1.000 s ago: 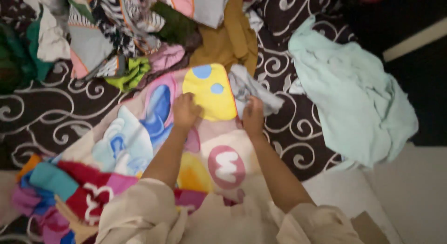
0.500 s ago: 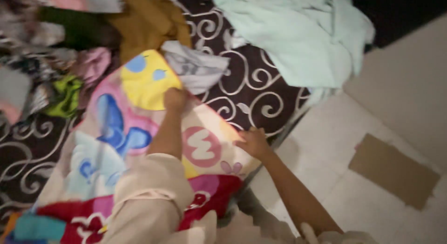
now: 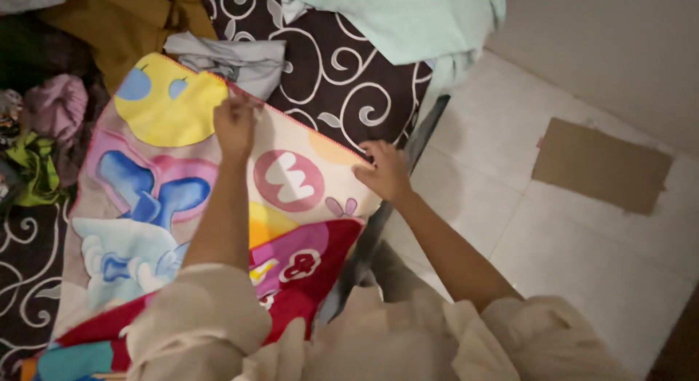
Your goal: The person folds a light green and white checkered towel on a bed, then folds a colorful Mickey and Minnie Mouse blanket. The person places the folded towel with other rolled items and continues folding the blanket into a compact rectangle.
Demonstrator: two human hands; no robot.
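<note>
A bright cartoon-print blanket [image 3: 167, 199] lies spread across the dark swirl-patterned bed [image 3: 342, 82]. The left hand [image 3: 234, 122] is closed, pinching the blanket's far edge, while the right hand [image 3: 384, 170] grips the same edge nearer the right corner. Just beyond that edge lie a grey garment [image 3: 233, 61], a mustard cloth [image 3: 124, 21] and a pale mint sheet [image 3: 408, 21]. On the tiled floor [image 3: 553, 228] to the right lies a cardboard piece [image 3: 601, 165].
</note>
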